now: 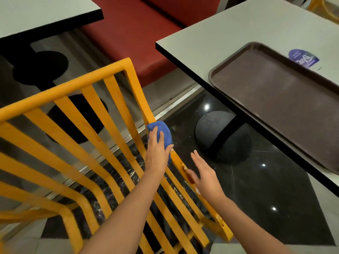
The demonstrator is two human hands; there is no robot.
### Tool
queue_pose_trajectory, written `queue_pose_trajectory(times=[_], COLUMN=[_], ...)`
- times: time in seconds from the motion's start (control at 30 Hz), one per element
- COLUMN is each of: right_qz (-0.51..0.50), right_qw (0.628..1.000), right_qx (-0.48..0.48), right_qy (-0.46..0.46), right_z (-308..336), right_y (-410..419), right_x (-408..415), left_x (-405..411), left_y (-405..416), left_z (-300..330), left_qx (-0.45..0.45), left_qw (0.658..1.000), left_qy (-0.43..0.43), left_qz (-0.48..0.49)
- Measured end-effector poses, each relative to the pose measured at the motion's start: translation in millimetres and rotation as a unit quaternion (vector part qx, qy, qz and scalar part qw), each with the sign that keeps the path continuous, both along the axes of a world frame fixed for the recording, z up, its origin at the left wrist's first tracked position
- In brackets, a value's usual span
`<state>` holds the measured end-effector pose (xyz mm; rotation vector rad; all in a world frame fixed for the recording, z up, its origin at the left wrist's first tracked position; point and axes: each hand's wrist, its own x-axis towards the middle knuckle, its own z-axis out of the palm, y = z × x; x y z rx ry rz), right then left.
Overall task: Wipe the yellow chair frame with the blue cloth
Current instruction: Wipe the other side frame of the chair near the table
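The yellow slatted chair frame [77, 129] fills the left and centre of the head view. My left hand [157, 153] grips the bunched blue cloth [166, 131] and presses it against the frame's right side rail, about halfway along. My right hand [203, 173] hovers just right of that rail, lower down, with its fingers straight and spread and nothing in it. Whitish marks show on the rail between my two hands.
A grey table [229, 33] with a dark edge stands to the right, carrying a brown tray [275, 99]. Its round black base [223, 138] sits on the glossy dark floor. A red bench [137, 33] lies beyond, and another grey table [36, 13] is at top left.
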<state>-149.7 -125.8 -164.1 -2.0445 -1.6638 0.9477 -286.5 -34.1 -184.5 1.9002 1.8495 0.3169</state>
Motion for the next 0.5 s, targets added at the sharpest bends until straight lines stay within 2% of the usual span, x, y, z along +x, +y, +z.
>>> queue_pose_trajectory(times=[0.23, 0.37, 0.5], right_qz=[-0.027, 0.001, 0.001], right_qw=[0.996, 0.993, 0.993], right_qx=[-0.081, -0.116, -0.111], right_qy=[-0.013, -0.03, -0.043], right_z=[-24, -30, -29], right_y=[-69, -93, -104], right_x=[29, 34, 31], left_x=[-9, -10, 4], left_y=[8, 8, -15], left_z=[-18, -24, -32], left_qx=[0.069, 0.088, 0.101], left_qw=[0.986, 0.991, 0.991], left_qy=[0.114, 0.04, -0.01], left_qz=[-0.101, -0.096, -0.087])
